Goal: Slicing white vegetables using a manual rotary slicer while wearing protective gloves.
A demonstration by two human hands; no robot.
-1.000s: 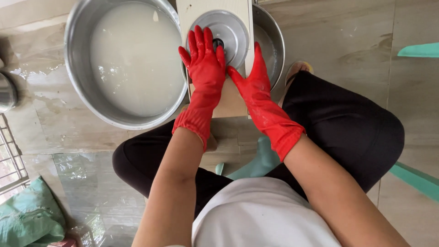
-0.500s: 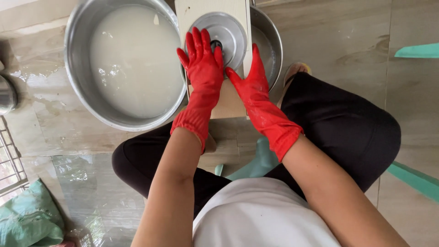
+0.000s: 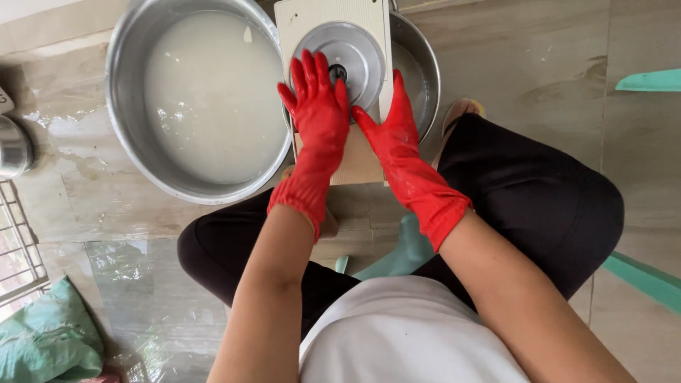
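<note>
Both my hands wear red rubber gloves. My left hand lies flat, fingers spread, on a round metal lid with a dark knob. The lid rests on a pale rectangular cutting board, which lies across a smaller metal basin. My right hand stands edge-on at the board's right side. Its thumb is on the board's top and its fingers run along the edge, gripping it.
A large metal basin of cloudy white water stands at the left on the wet tiled floor. A metal pot and a wire rack sit at the far left, with a green cloth below. My knees in black trousers flank a teal stool.
</note>
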